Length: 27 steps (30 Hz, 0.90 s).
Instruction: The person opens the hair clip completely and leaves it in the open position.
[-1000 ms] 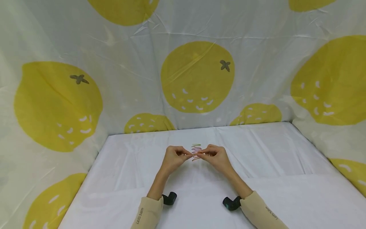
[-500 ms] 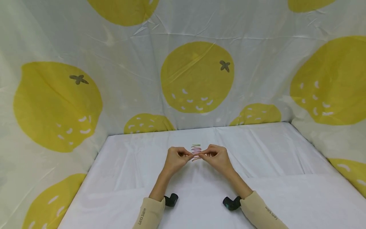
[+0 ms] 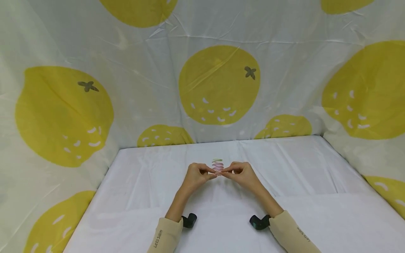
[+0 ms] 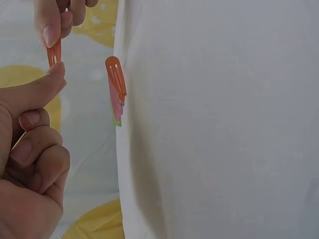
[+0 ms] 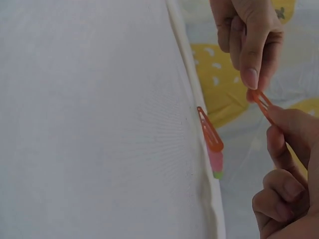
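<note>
Between my two hands an orange snap hair clip [image 5: 262, 106] is held above the white table. My left hand [image 3: 193, 177] pinches one end with thumb and forefinger. At the other end, the thumb and forefinger of my right hand [image 3: 244, 176] pinch it too, and the remaining fingers of both hands are curled in. Fingertips hide both ends of the clip. Beyond it lies a line of several hair clips: an orange clip [image 4: 115, 74] nearest, pink clips [image 5: 215, 160] behind, and a green clip [image 3: 217, 160] farthest away.
A white cloth [image 3: 142, 186] with soft creases covers the table. Behind and at both sides hangs a pale curtain [image 3: 152, 80] printed with yellow lemons. Dark wrist cameras [image 3: 190, 220] stick out inward below both hands, at the beige sleeves [image 3: 166, 233].
Both hands have come slightly nearer to me with the orange hair clip between them. The left hand has also shifted a little to the right. The row of clips stays put.
</note>
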Tool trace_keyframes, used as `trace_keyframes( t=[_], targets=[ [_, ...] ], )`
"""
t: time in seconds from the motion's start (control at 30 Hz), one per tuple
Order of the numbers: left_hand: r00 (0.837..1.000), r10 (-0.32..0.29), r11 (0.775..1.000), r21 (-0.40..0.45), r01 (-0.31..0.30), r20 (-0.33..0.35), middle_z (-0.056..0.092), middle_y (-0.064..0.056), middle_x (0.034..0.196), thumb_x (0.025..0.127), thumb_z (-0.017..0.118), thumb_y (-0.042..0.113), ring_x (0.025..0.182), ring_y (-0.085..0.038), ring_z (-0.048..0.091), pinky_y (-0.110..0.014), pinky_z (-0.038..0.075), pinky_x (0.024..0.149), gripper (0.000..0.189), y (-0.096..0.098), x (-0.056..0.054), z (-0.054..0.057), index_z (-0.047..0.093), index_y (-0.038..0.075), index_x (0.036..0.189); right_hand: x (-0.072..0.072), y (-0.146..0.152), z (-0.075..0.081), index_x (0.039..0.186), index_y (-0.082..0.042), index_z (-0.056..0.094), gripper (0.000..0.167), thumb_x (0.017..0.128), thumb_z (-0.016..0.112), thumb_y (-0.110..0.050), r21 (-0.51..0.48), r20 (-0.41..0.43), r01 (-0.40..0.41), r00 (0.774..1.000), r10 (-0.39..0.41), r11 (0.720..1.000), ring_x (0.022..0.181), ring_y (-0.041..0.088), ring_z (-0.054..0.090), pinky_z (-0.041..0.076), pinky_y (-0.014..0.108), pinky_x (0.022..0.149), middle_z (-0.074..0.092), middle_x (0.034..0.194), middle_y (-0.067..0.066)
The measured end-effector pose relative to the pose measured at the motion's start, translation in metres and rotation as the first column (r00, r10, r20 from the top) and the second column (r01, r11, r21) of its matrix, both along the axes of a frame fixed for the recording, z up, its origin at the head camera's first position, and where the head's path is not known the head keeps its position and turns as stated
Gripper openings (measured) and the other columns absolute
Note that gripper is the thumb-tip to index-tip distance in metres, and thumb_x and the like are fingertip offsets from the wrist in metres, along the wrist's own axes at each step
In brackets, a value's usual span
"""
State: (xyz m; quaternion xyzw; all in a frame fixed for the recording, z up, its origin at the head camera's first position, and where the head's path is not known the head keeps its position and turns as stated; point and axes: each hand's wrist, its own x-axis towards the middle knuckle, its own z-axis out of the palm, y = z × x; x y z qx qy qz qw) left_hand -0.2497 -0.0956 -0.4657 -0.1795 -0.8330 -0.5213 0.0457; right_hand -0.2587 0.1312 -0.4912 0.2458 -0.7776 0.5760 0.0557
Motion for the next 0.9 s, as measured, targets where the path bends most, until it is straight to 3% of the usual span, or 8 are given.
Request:
trace_keyframes(
  t=[0.2, 0.57, 0.7, 0.9],
  targets=[
    [0.998, -0.02, 1.0, -0.023, 0.021, 0.064, 0.044, 0.004, 0.057, 0.08, 0.088, 0.005, 0.054, -0.004, 0.036, -0.018, 0.028, 0.051, 0.021, -0.002, 0.0, -0.001, 0.083, 0.001, 0.101, 0.001, 0.003, 0.001, 0.1, -0.009, 0.084, 0.012, 0.089, 0.081, -0.014, 0.016, 0.026, -0.025, 0.999, 0.025, 1.0, 0.062, 0.008, 0.036, 0.031, 0.022, 0.058, 0.072, 0.082, 0.012],
    [0.996, -0.04, 0.996, -0.077, 0.047, 0.084, 0.047, 0.004, 0.06, 0.078, 0.088, 0.002, 0.057, -0.006, 0.039, -0.019, 0.031, 0.053, 0.017, -0.005, -0.001, -0.001, 0.082, 0.0, 0.094, 0.002, 0.004, 0.001, 0.104, -0.007, 0.083, 0.015, 0.092, 0.078, -0.013, 0.037, 0.074, -0.094, 0.993, 0.091, 0.995, 0.065, 0.006, 0.04, 0.034, 0.021, 0.06, 0.068, 0.079, 0.01],
    [0.995, -0.042, 0.99, -0.128, 0.054, 0.093, 0.048, 0.004, 0.06, 0.078, 0.089, 0.004, 0.058, -0.006, 0.04, -0.019, 0.031, 0.053, 0.017, -0.006, -0.001, -0.003, 0.083, 0.001, 0.093, 0.0, 0.004, -0.002, 0.103, -0.005, 0.083, 0.015, 0.089, 0.081, -0.011, 0.039, 0.114, -0.105, 0.988, 0.1, 0.994, 0.066, 0.004, 0.049, 0.04, 0.019, 0.062, 0.071, 0.08, 0.012],
    [0.996, -0.041, 0.979, -0.198, 0.055, 0.075, 0.048, 0.006, 0.059, 0.077, 0.09, 0.005, 0.057, -0.006, 0.04, -0.018, 0.031, 0.053, 0.015, -0.005, -0.003, -0.004, 0.083, 0.003, 0.09, -0.003, 0.003, -0.009, 0.099, -0.005, 0.084, 0.013, 0.088, 0.083, -0.011, 0.086, 0.155, -0.063, 0.987, 0.05, 0.994, 0.081, 0.003, 0.066, 0.054, 0.019, 0.073, 0.08, 0.095, 0.014]
  ],
)
